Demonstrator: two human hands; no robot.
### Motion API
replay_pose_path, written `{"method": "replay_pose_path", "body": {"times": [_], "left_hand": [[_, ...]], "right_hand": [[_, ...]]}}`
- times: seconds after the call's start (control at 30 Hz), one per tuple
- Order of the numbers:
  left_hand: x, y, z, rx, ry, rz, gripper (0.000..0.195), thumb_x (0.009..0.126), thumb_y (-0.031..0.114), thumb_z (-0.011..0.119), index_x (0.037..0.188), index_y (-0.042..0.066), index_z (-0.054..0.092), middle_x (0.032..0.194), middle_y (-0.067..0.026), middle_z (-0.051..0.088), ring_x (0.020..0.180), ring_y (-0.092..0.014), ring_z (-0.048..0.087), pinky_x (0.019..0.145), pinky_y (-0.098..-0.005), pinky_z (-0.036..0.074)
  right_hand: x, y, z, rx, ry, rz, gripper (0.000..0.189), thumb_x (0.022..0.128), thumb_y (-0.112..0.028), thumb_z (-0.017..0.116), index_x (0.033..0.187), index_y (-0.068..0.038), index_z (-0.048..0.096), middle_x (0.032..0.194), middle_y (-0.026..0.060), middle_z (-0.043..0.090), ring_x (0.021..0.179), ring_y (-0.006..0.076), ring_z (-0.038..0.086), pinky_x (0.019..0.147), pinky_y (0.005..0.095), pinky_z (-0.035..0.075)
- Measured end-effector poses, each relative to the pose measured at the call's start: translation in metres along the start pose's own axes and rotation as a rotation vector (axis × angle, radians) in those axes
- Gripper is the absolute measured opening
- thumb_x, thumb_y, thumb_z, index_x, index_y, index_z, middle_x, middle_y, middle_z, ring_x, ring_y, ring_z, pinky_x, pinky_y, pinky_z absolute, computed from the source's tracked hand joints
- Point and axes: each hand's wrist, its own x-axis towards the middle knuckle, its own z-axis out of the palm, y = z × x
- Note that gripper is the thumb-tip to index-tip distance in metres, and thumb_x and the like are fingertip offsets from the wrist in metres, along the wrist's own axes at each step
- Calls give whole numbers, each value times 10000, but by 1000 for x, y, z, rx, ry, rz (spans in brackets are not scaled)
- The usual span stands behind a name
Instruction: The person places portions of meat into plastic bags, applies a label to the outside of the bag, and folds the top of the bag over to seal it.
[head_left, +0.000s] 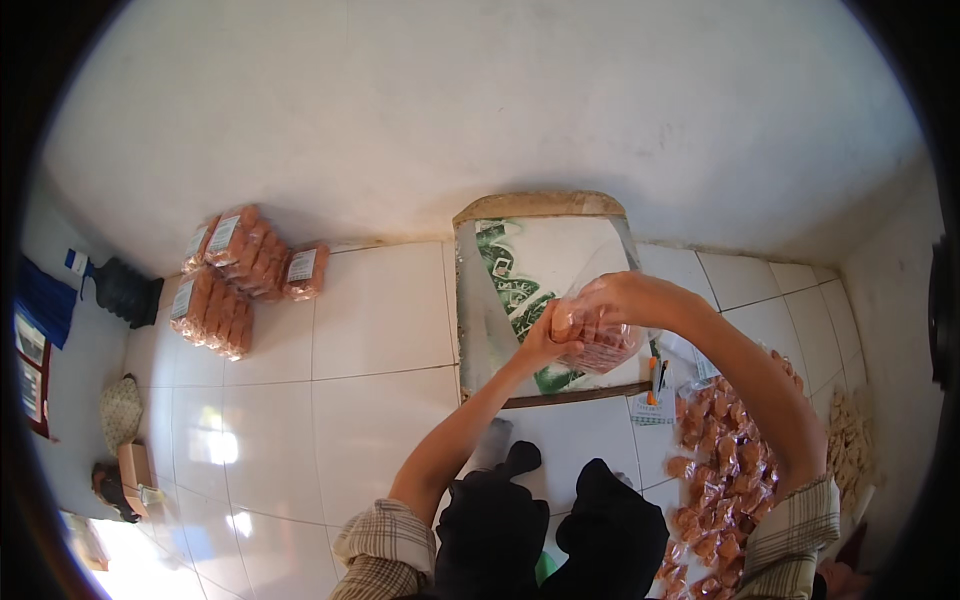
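A clear plastic bag (600, 346) filled with orange-brown pieces is held over a low table (491, 251) with a white and green printed top. My left hand (551, 337) grips the bag's left side. My right hand (619, 296) is at its upper part, with the fingers partly hidden by the plastic and the hand itself. Near the table's right front corner lie a tool with orange handles (657, 379), perhaps scissors, and printed paper labels (652, 411).
Many small wrapped orange-brown packets (724, 465) cover the floor at right, with pale pieces (847, 450) beyond. Filled, labelled bags (244, 255) are stacked by the wall at left. A large dark water bottle (124, 291) lies in the left corner near a cardboard box (135, 472).
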Motion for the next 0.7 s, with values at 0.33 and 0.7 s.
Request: {"method": "replay_pose_path", "body": {"times": [0.33, 0.7], "left_hand": [[6, -7, 4, -26, 79, 150, 709, 671, 279, 797, 1221, 61, 407, 1103, -52, 528, 1042, -135, 478, 910, -272, 374], [6, 18, 7, 10, 24, 2, 730, 607, -11, 805, 1195, 79, 382, 1124, -27, 500, 1005, -124, 540, 816, -271, 490]], "right_hand": [[-8, 9, 25, 128, 45, 45, 342, 776, -205, 636, 1108, -128, 603, 1103, 44, 609, 939, 258, 594, 831, 340, 479], [-25, -15, -1, -122, 94, 210, 380, 703, -173, 687, 1032, -41, 550, 966, 130, 575, 970, 291, 546, 797, 372, 465]]}}
